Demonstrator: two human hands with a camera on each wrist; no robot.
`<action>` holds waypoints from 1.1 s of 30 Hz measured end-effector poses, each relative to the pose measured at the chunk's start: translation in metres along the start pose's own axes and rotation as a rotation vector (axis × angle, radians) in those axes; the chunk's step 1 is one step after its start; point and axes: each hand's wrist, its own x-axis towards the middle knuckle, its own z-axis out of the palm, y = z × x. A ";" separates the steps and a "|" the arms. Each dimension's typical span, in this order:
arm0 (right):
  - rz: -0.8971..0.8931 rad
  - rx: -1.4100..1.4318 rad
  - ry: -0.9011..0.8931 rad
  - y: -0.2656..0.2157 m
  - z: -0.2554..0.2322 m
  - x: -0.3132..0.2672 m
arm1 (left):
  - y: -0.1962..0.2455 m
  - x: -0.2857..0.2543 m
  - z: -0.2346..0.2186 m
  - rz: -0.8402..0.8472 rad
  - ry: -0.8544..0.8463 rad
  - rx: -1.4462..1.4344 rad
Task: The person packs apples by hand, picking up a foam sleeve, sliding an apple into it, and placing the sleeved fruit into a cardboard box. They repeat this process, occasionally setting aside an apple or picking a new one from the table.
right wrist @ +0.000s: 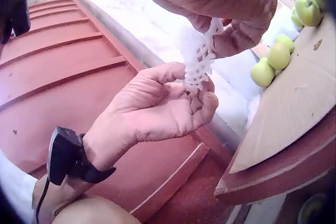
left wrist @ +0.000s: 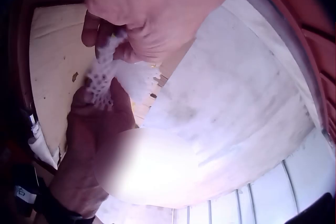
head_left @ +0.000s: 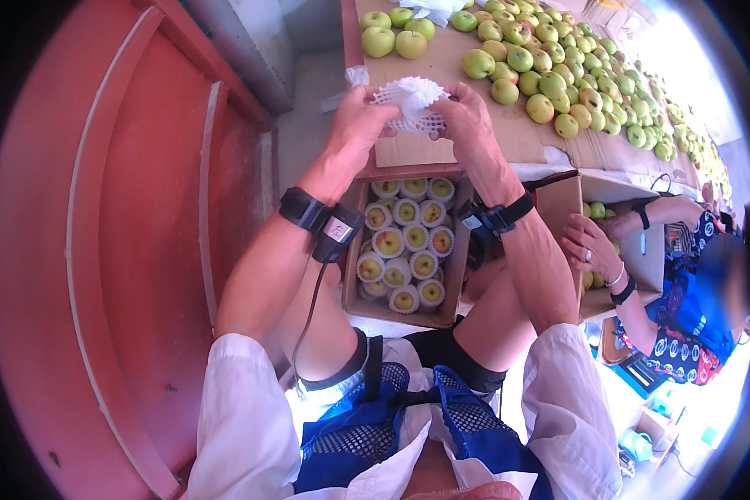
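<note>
A white foam fruit net [head_left: 412, 104] is stretched between my two hands over the front edge of the table. My left hand [head_left: 357, 125] pinches its left side between thumb and fingers, and my right hand [head_left: 468, 125] pinches the right side. In the right wrist view the net [right wrist: 197, 61] hangs between both sets of fingertips, its mesh spread; no apple shows inside it. Below my hands, between my knees, stands a cardboard box [head_left: 354, 250] packed with apples [head_left: 388, 242] in white foam nets.
Loose green apples [head_left: 554, 83] cover the right of the cardboard-topped table [head_left: 442, 71]; several more [head_left: 378, 42] lie back left, beside other white nets [head_left: 432, 8]. At right, another person's hand [head_left: 587, 247] rests at a second box [head_left: 558, 204] of apples. A red panelled surface [head_left: 142, 208] rises at left.
</note>
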 end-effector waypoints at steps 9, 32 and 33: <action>0.072 0.166 -0.195 -0.004 -0.002 -0.011 | -0.005 0.005 0.000 0.156 0.130 0.356; 0.261 0.583 -0.455 -0.005 -0.007 -0.004 | 0.013 -0.009 -0.009 0.060 -0.102 -0.045; 0.253 0.582 -0.446 -0.005 -0.010 -0.002 | 0.014 -0.007 -0.011 0.044 -0.167 -0.145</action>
